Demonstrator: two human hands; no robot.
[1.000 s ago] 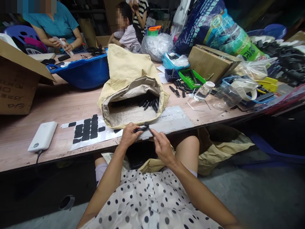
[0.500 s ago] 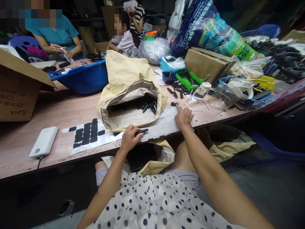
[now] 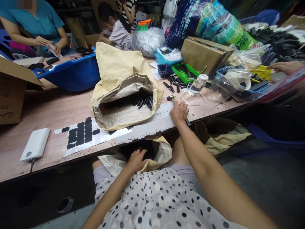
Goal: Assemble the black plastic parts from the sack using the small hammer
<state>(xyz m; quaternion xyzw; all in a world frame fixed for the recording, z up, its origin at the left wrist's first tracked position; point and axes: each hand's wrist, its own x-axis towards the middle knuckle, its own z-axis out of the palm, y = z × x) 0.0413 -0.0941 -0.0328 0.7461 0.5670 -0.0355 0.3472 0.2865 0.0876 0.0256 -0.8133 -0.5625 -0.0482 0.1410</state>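
The left hand [image 3: 137, 159] is below the counter [image 3: 54, 108] edge, at the dark mouth of the lap sack [image 3: 162, 151], its fingers curled over the rim and dipping inside. Whether its grip holds anything cannot be told. The right hand [image 3: 179, 111] rests on the counter to the right, grip clenched around a small tool [image 3: 171, 97]. The tool's head pokes out on the far side of the hand and its dark handle end on the near side. This hand lies on the right end of a grey notched strip [image 3: 152, 122]. Just left of it a big paper sack [image 3: 124, 92] lies open toward the near edge, with black parts [image 3: 143, 101] inside. Farther left are a sheet of black pads [image 3: 81, 133] and a white power bank [image 3: 35, 148]. A clear bottle [image 3: 197, 85] stands beyond the right hand.
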